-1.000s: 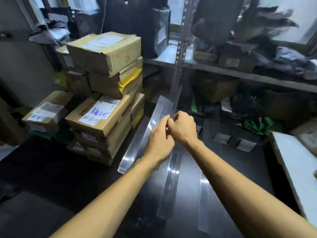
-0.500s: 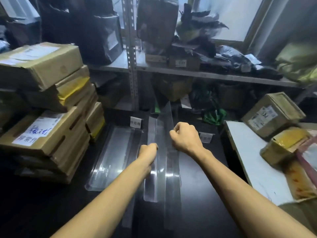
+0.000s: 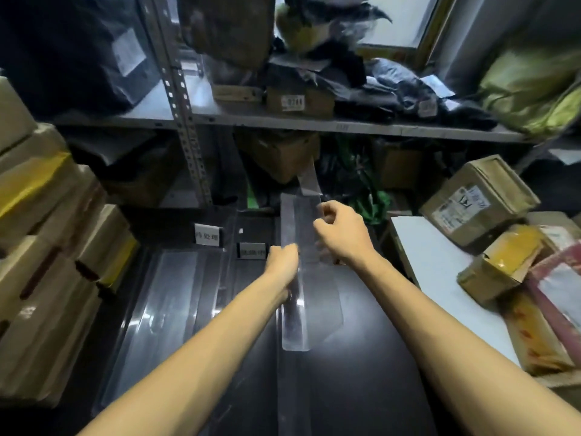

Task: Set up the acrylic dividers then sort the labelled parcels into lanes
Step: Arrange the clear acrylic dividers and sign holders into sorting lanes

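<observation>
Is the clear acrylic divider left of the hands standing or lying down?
Lying down: the clear acrylic divider rests flat on the black table.

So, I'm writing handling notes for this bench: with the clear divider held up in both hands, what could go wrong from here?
The left hand and right hand grip the divider close together, so its long free end could flex or swing. Its far end reaches toward the box under the shelf and might snag. The label stands sit close beside it and could get knocked over.
</observation>
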Motion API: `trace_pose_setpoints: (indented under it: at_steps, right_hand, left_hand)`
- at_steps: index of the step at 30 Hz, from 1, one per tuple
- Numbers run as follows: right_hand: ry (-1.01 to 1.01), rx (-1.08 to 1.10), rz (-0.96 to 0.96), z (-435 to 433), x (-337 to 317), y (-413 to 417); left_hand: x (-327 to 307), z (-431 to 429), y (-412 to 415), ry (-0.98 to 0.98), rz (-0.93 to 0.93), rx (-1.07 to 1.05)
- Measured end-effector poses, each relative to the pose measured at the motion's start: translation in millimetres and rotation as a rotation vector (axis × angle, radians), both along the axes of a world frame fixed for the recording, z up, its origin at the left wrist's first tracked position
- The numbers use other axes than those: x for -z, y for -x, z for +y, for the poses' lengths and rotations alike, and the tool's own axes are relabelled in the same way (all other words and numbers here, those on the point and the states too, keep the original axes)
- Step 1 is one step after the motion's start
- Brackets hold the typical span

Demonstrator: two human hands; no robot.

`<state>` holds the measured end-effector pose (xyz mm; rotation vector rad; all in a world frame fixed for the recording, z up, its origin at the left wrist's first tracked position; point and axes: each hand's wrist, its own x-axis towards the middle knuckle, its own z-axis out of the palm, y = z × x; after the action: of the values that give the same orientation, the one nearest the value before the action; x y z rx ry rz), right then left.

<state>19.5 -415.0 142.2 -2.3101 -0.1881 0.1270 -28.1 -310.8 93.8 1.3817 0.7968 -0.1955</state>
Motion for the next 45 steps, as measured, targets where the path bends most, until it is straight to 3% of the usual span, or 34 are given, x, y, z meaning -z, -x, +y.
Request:
trace_pose_setpoints:
  at_steps: [6,15,22,32,45]
  right_hand:
    - [0.067,0.125,-0.149,-40,16,-24]
    - [0.132,0.148,-0.032,-79,83,-59]
    - [0.106,0.101,0.052,-76,107,-67]
    - [0.156,0.036,-0.052,-71,118,-69]
    - [0.122,0.045,-0.032,-92,118,-64]
  left_hand:
    - [17,-41,-43,-0.012,-0.01,0.154]
    - [83,-86,-82,-0.073,0.077,0.399]
    - [116,-94,-87,-0.095,0.071,0.39]
    - [129,-100,-91,-0.053,0.005,0.213]
    - [132,-110,-95,-0.013,0.007,0.267]
